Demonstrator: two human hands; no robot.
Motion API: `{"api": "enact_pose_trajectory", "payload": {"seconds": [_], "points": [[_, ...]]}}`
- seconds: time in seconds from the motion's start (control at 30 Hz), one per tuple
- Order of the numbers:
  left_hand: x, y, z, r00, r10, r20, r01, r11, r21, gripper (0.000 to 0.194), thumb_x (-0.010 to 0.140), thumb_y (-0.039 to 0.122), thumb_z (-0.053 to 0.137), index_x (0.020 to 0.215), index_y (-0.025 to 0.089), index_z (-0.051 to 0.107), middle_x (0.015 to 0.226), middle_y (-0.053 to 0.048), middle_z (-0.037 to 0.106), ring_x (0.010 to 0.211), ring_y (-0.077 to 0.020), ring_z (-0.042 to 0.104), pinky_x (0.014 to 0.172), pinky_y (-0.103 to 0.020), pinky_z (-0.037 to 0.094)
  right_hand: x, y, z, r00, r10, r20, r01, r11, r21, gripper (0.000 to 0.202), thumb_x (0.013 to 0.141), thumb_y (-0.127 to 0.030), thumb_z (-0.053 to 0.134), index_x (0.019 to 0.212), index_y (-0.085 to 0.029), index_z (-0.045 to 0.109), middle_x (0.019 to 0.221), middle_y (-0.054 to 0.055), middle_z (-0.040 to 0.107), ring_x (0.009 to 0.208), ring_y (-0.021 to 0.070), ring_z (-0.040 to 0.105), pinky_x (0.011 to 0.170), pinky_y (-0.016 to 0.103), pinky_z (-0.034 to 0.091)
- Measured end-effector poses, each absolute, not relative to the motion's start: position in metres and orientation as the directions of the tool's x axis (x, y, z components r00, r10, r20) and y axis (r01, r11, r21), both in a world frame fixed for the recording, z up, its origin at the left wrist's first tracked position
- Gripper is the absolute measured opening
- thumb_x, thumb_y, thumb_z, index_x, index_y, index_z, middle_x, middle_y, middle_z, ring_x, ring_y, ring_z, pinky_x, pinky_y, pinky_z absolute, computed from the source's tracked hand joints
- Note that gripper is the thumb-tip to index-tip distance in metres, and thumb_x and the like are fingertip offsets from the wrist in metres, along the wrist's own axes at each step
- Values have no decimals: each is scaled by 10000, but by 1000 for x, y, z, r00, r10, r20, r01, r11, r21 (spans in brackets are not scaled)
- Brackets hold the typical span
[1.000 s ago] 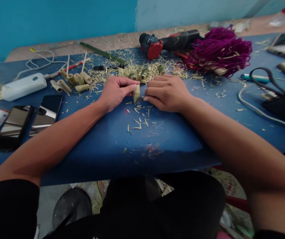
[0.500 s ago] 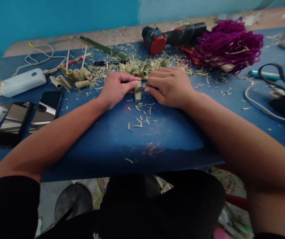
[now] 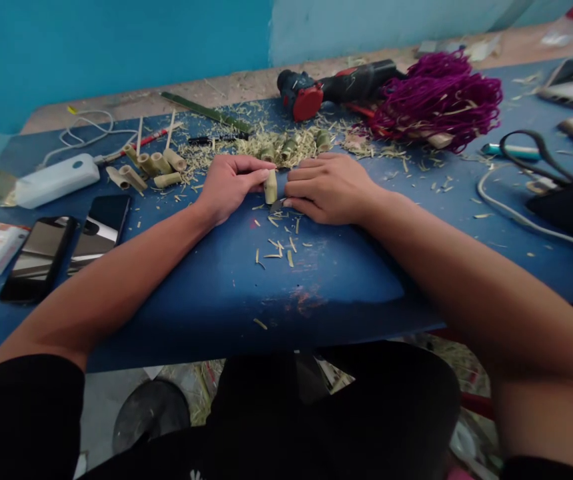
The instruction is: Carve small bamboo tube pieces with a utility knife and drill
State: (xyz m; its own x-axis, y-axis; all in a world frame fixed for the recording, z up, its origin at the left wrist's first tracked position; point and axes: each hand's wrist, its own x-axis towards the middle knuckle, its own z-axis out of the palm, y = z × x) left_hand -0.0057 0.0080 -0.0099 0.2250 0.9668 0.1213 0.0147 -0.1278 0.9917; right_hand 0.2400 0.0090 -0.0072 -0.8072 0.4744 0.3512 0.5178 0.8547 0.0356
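While its upper end sits pinched between thumb and fingers, a short piece of bamboo (image 3: 270, 188) stands nearly upright just above a blue table (image 3: 191, 287), midway between two bare hands; whether its foot touches the surface, I cannot tell from here. The left hand (image 3: 227, 188) grips the piece, and the right hand (image 3: 334, 190) is closed around a small blade (image 3: 276, 205), its handle hidden in the fist and its metal beside the bamboo's lower end. Good work here, in my judgement, calls for a firm pinch high on the piece, left fingertips clear of the edge, the blade at a shallow angle and light, short strokes directed away from the holding hand; a steep edge could dig in or slip on the rounded side. Loose slivers (image 3: 290, 259) lie in front, and a heap of shavings (image 3: 309, 143) spreads behind. Farther out, cut bamboo tubes (image 3: 160, 162) cluster to the left, with a red-and-black power tool (image 3: 308, 103) and a tangle of purple string (image 3: 441, 100) toward the back right.
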Motion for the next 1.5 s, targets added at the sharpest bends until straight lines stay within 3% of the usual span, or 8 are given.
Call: {"api": "enact_pose_trajectory", "payload": {"seconds": [0.27,0.67,1.1,1.37,1.5], "points": [[-3,4,-5,253,959,123,5,-129,992,119,829,161,923,926,138,858,914,-61,847,908,-185,817,962,-377,697,242,8,-13,-627,580,520,691,723,27,406,1141,-486,433,1080,-244,753,1011,92,718,998,287,615,874,433,408],[-4,6,-7,268,956,122,14,-130,991,142,841,176,931,943,148,836,921,-49,837,953,-200,814,945,-376,698,240,6,-9,-637,625,451,698,716,-7,421,1143,-531,431,1081,-269,754,1039,98,734,1016,308,636,864,450,424],[-1,3,-3,254,966,53,-16,-51,999,93,886,128,908,880,152,818,851,-26,823,842,-160,805,893,-314,682,236,7,-3,-701,599,387,655,756,17,446,1135,-537,397,977,-256,704,978,96,748,921,274,628,800,434,370],[-2,5,-5,235,970,54,-11,-53,999,101,873,102,900,895,149,814,849,-28,819,854,-180,815,933,-368,691,237,9,-9,-779,544,311,570,822,-10,404,1106,-510,440,1006,-287,763,925,67,736,979,276,636,838,417,377],[-2,4,-4,243,968,63,3,-65,998,103,874,106,897,910,152,812,871,-32,829,884,-178,813,934,-366,693,239,6,-8,-741,568,357,600,800,-27,407,1105,-522,444,1019,-294,770,932,76,734,980,292,627,838,435,392]]}}
